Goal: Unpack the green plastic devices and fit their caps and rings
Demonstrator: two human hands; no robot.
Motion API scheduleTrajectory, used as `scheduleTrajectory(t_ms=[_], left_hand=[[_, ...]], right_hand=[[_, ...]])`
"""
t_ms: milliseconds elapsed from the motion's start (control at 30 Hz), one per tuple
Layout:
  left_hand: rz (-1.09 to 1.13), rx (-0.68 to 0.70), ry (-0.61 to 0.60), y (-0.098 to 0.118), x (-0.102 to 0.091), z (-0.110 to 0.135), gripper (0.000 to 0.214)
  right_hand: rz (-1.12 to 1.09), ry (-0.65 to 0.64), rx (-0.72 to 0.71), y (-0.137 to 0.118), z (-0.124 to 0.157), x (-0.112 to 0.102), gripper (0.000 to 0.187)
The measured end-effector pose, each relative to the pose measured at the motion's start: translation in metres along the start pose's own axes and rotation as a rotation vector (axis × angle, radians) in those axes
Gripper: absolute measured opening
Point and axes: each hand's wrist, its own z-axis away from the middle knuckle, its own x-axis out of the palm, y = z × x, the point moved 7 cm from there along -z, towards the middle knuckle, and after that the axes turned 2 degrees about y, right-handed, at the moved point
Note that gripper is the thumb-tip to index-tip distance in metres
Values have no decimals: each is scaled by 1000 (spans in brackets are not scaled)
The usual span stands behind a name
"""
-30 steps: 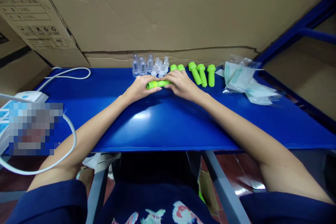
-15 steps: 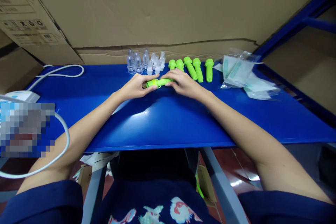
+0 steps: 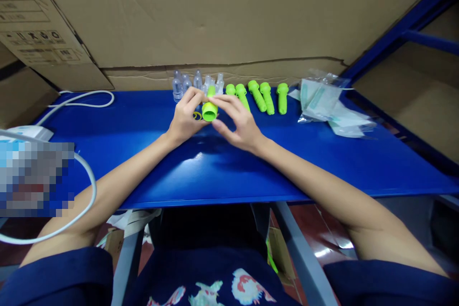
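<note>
Head view: both forearms stretch over the blue table point(image 3: 251, 167). The left hand point(image 3: 184, 115) and right hand point(image 3: 239, 126) pinch a green plastic tube point(image 3: 210, 107) by the fingertips, just above the tabletop. Half a second ago it lay sideways; now it is lifted, its open end facing the camera.

Near edge free — back row crowded
We had bare table point(image 3: 251, 172) toward us; our left hand point(image 3: 184, 114) and right hand point(image 3: 238, 126) filled the middle, vials point(image 3: 178, 87), green tubes point(image 3: 267, 98) and bags point(image 3: 322, 103) lined the cardboard wall point(image 3: 215, 19).
</note>
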Motion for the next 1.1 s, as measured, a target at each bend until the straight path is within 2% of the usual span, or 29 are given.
scheduleTrajectory(t_ms=[100, 267, 533, 800, 900, 967, 1100], left_hand=[[-99, 19, 29, 5, -1, 2, 42], [-205, 53, -111, 1, 6, 1, 47], [-354, 100, -314, -17, 12, -2, 57], [-314, 90, -314, -19, 14, -1, 64], [-286, 77, -337, -23, 16, 1, 69], [-257, 79, -372, -24, 19, 3, 73], [-207, 106, -457, -24, 25, 6, 77]], right_hand=[[-37, -8, -4, -10, 1, 9, 66], [-153, 87, 108, 8, 3, 6, 45], [-404, 41, 288, 31, 5, 11, 62], [-548, 18, 376, 34, 2, 14, 65], [-596, -24, 395, 35, 1, 13, 64], [-613, -98, 395, 38, -2, 11, 64], [-496, -263, 314, 46, -17, 5, 56]])
